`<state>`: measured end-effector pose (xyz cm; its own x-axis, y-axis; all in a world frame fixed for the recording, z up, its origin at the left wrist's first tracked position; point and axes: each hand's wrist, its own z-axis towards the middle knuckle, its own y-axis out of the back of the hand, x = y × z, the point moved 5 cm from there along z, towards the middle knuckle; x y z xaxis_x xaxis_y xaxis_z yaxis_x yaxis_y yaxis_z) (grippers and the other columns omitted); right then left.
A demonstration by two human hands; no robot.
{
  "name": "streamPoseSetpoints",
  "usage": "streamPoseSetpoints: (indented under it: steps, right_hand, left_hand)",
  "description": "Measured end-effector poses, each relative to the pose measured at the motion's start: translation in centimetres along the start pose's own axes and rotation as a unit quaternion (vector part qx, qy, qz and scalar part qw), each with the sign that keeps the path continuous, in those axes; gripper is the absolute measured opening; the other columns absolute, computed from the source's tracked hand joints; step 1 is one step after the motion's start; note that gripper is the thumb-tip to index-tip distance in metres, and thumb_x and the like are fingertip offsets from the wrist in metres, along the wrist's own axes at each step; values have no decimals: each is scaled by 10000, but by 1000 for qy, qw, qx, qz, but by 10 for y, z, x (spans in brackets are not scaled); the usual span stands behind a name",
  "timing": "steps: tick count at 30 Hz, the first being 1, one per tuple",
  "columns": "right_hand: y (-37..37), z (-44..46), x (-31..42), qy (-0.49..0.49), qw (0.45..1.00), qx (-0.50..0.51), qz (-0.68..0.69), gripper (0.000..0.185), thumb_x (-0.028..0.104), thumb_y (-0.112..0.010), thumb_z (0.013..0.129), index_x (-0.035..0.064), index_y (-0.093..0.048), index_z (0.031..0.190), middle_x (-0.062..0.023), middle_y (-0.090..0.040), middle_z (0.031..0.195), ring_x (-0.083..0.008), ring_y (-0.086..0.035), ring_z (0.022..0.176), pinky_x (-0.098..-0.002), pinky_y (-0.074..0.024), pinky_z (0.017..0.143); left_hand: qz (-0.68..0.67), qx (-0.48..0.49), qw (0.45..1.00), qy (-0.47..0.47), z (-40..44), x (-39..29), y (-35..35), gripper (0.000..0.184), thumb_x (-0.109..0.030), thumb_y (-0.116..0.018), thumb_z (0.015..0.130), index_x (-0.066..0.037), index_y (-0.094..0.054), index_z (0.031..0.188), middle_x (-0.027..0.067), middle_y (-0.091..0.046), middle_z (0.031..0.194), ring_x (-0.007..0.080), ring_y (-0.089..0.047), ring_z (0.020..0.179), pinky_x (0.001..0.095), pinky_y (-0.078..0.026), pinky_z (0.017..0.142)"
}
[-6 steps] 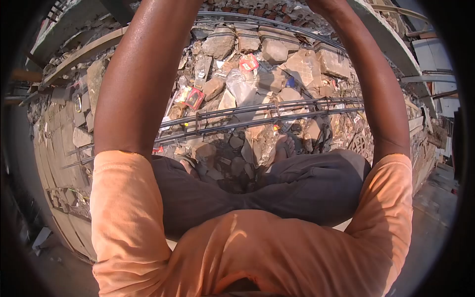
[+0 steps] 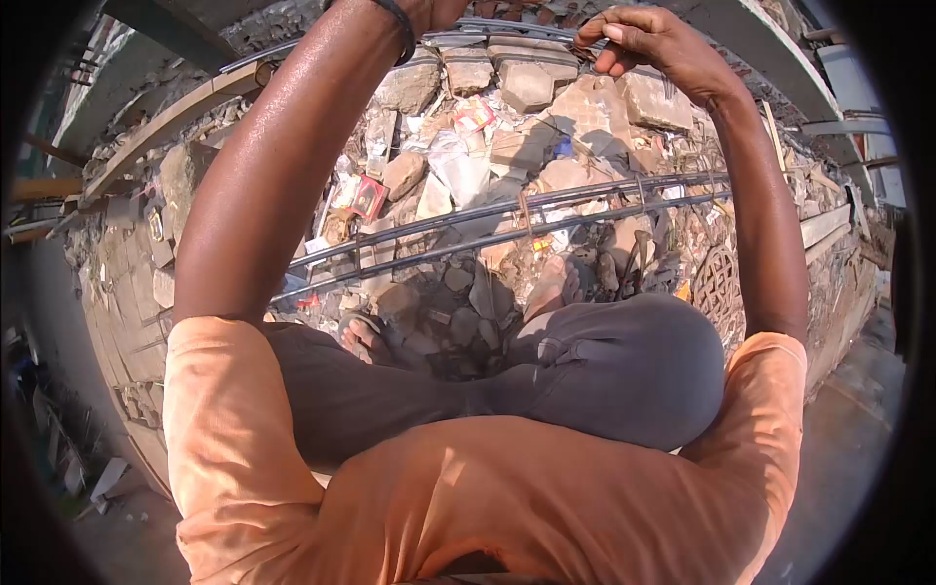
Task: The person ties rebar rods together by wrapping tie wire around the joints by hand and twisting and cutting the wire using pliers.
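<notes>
At the top edge, only the lower part of my left hand [image 2: 444,12] shows, beyond a dark band [image 2: 402,34] on the wrist; its fingers are out of frame. It is near the far bundle of steel rods [image 2: 492,26]. My right hand [image 2: 658,47] is bent over the right end of those rods, its fingers curled in and the thumb pressed towards them. What they pinch, if anything, is too small to make out. Closer to me, a tied cage of steel reinforcing bars [image 2: 585,203] lies across the rubble, apart from both hands.
Broken concrete blocks [image 2: 527,86], plastic scraps and a red packet [image 2: 368,198] cover the ground. My sandalled feet [image 2: 554,283] rest among stones. A wooden plank [image 2: 166,132] runs along the left; a concrete beam [image 2: 765,58] stands at the upper right.
My right hand has come into view at the top, where only its wrist showed before. More of my left wrist, with its band, now shows. The view has shifted slightly.
</notes>
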<state>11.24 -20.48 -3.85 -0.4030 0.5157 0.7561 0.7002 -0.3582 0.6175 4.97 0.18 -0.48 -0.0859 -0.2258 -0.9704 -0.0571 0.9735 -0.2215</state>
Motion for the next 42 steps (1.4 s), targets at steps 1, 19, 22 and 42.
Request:
streamPoseSetpoints:
  steps: [1, 19, 22, 42]
  right_hand:
    - [-6, -9, -21, -27, 1000, 5, -14, 369, 327, -503, 1001, 65, -604, 1241, -28, -662, 920, -83, -618, 710, -255, -509, 684]
    - [-14, -67, -133, -31, 971, 5, 237, 333, 230, -500, 986, 14, -597, 1220, 22, -505, 729, -42, -423, 568, -202, -387, 528]
    - [-23, -56, -135, -48, 960, -9, 277, 299, 136, -488, 973, 14, -611, 1216, 21, -507, 747, -57, -434, 588, -217, -404, 567]
    - [-20, 8, -62, 108, 992, -2, -61, 191, 122, -587, 909, 18, -694, 1029, -115, -701, 892, -188, -641, 808, -332, -488, 765]
  left_hand:
    - [28, 19, 999, 41, -1, 16, -8, 366, -251, -340, 1030, 41, -560, 1046, 140, -641, 853, 251, -645, 775, 371, -559, 772]
    - [25, -37, 993, 106, 17, 132, -38, 435, -343, -444, 1027, 47, -580, 1163, 136, -676, 975, 201, -677, 887, 312, -557, 791]
    - [31, -38, 989, 137, 18, 135, -30, 394, -309, -523, 999, 56, -614, 1117, 125, -687, 936, 188, -682, 841, 297, -561, 757]
    - [459, 2, 881, 109, -20, 159, -4, 466, -427, -563, 953, 26, -666, 922, 132, -668, 670, 221, -680, 666, 371, -538, 665]
